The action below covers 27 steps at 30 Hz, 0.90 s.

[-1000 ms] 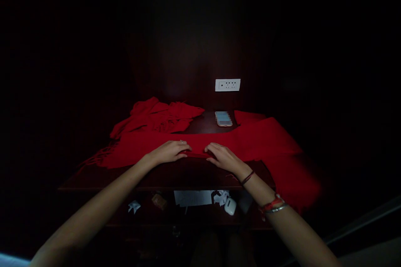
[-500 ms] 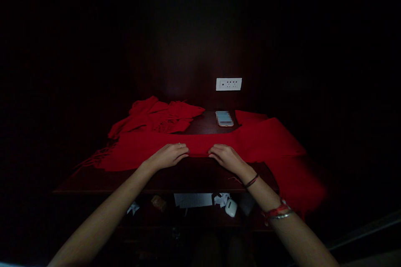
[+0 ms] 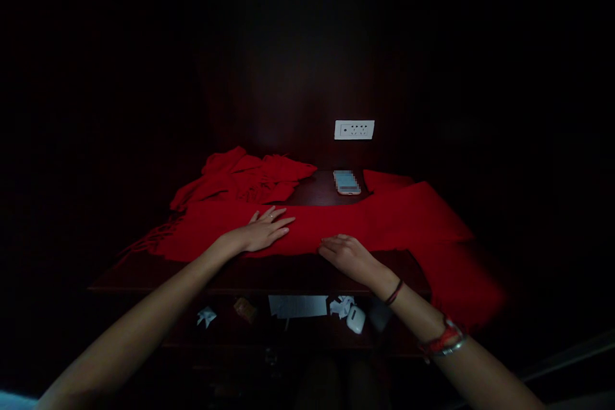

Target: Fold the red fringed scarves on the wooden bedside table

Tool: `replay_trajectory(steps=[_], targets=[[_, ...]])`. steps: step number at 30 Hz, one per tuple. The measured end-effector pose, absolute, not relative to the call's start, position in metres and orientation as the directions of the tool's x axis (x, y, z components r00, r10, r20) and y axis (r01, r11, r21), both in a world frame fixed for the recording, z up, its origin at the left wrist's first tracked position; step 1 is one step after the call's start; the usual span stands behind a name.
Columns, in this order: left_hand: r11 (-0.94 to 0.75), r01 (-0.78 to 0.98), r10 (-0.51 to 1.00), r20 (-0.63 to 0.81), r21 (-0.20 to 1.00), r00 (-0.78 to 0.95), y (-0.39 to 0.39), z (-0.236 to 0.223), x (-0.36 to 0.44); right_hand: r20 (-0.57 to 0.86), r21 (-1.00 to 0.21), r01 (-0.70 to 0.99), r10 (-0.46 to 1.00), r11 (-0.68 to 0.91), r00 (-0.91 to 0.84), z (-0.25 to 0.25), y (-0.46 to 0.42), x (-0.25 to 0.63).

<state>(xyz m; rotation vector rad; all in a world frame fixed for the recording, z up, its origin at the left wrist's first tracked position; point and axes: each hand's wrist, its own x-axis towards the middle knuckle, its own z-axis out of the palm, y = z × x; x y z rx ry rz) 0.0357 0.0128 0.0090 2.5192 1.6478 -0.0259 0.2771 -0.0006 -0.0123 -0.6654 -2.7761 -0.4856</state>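
my left hand (image 3: 266,232) lying open with fingers spread on the red scarf (image 3: 312,224), my right hand (image 3: 346,253) curled at its near edge — whether pinching it I cannot tell — the scarf stretched across the desk (image 3: 288,274), a phone (image 3: 346,182) just behind

Matt cloth scarf (image 3: 317,224), smooth wood-look tabletop (image 3: 288,274), glossy plastic-looking case (image 3: 356,320), shiny metal bangle (image 3: 453,348)

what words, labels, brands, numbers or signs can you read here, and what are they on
No text can be read.
Phone: screen pixelated, unreadable.
Paper sheet: too dark to make out any writing.
White earbuds case: dark mark, too small to read.
Wall socket: holes, no legible lettering.
Red fringed scarf: no lettering visible.
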Motion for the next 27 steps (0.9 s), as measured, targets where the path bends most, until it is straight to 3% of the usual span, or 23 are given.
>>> replay_trajectory(steps=[5,12,18,23,27], targets=[[-0.605,0.790,0.784,-0.103,0.098,0.613,0.024,-0.003,0.049,0.360,0.162,0.485,0.406,0.859,-0.840,-0.014,-0.005,0.281],[-0.582,0.811,0.804,-0.102,0.063,0.585,0.040,0.000,0.015,0.392,0.011,0.481,0.438,0.877,-0.809,-0.014,-0.007,0.284],[-0.662,0.748,0.749,0.067,0.055,0.659,0.035,-0.003,0.050,0.529,-0.201,0.493,0.517,0.847,-0.673,-0.024,0.000,0.282],[-0.736,0.673,0.677,0.042,0.074,0.735,0.040,-0.016,0.062,0.490,-0.199,0.481,0.512,0.854,-0.706,-0.029,0.002,0.284],[-0.745,0.665,0.664,0.156,0.056,0.731,0.030,-0.010,0.060,0.449,-0.144,0.530,0.532,0.836,-0.718,-0.029,0.001,0.284]])
